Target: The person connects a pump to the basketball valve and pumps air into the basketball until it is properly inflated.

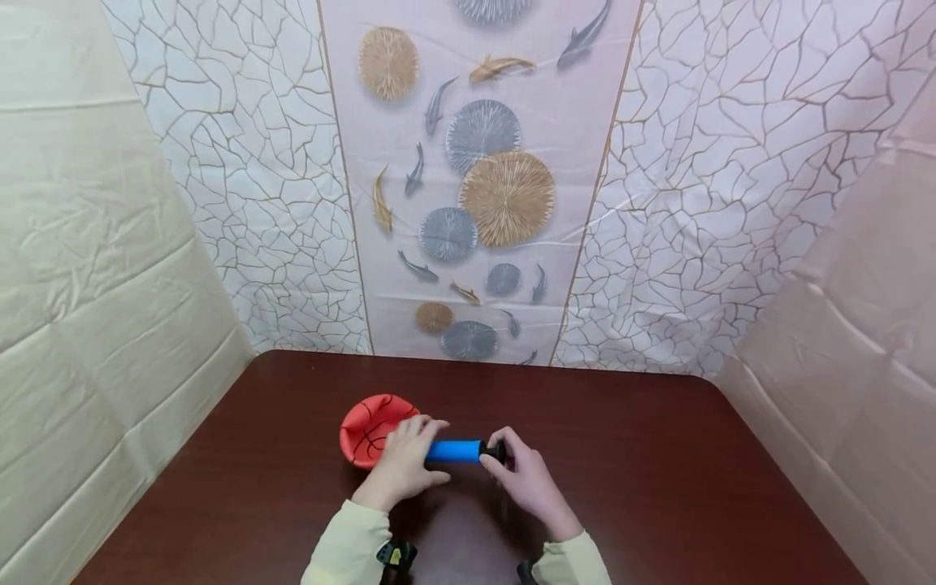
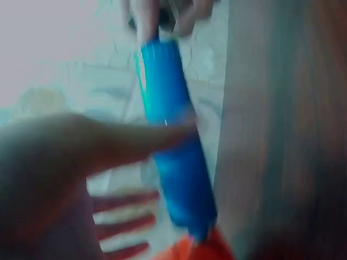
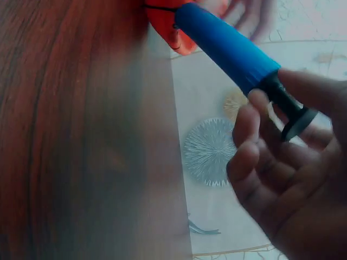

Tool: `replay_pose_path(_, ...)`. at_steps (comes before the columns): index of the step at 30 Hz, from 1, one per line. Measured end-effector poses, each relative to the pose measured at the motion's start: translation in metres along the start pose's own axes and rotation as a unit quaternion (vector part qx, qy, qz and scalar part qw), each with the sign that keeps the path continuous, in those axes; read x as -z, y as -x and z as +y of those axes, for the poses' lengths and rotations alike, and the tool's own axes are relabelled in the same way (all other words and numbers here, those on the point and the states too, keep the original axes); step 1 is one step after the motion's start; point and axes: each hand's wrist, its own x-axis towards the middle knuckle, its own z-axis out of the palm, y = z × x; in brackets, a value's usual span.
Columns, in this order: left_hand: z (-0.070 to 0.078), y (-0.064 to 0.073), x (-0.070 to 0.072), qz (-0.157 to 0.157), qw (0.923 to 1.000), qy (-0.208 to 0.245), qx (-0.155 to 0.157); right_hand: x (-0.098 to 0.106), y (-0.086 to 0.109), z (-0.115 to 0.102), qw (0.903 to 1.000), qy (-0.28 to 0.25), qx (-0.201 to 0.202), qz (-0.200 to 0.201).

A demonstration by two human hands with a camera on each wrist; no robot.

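A blue hand pump [image 1: 457, 451] with a black handle [image 3: 298, 122] lies sideways between the two hands. My right hand [image 1: 526, 475] pinches the black rod end between thumb and fingertips, close to the barrel. Spread over the pump's left end is my left hand [image 1: 405, 459], fingers apart and fairly straight. In the left wrist view its thumb [image 2: 141, 138] crosses in front of the blurred blue barrel. A red ball [image 1: 366, 435] with black lines, dented and slack like a deflated basketball, sits at the pump's far end, partly hidden by the left hand.
Everything is over a dark brown wooden table [image 1: 621, 455]. A patterned cloth [image 1: 475, 284] with fish and round motifs hangs behind its back edge. Pale cloth walls rise at both sides. Dark straps [image 1: 397, 555] sit at the wrists.
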Motion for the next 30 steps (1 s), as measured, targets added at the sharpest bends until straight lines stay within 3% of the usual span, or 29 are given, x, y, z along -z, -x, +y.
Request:
replay_pose_path(2, 0.004, -0.004, -0.004, -0.036, 0.9979, 0.031, -0.044, 0.002, 0.000, -0.002, 0.9998, -0.016, 0.008, -0.004)
replay_pose_path(4, 0.004, -0.008, -0.009, -0.070, 0.9943, 0.046, -0.066, 0.005, 0.001, -0.003, 0.9995, -0.029, 0.011, -0.011)
replay_pose_path(9, -0.007, -0.010, -0.017, -0.118, 0.9885, 0.055, -0.078, 0.015, 0.005, -0.005, 0.9981, -0.046, 0.012, -0.038)
replay_pose_path(13, -0.016, -0.010, -0.016, -0.100, 0.9893, 0.054, -0.091, 0.033, 0.011, -0.007, 0.9953, -0.080, 0.034, -0.043)
replay_pose_path(16, -0.019, -0.010, -0.011, -0.076, 0.9918, 0.053, -0.087, 0.056, 0.017, -0.005, 0.9921, -0.108, 0.060, -0.016)
replay_pose_path(21, -0.017, -0.011, -0.007, -0.082, 0.9909, 0.069, -0.081, 0.083, 0.026, 0.005, 0.9817, -0.146, 0.119, -0.030)
replay_pose_path(25, -0.016, -0.013, -0.010, -0.089, 0.9910, 0.053, -0.085, 0.074, 0.019, 0.011, 0.9743, -0.175, 0.130, -0.056)
replay_pose_path(30, -0.016, -0.014, -0.019, -0.094, 0.9904, 0.026, -0.098, 0.040, 0.006, 0.020, 0.9729, -0.196, 0.069, -0.101)
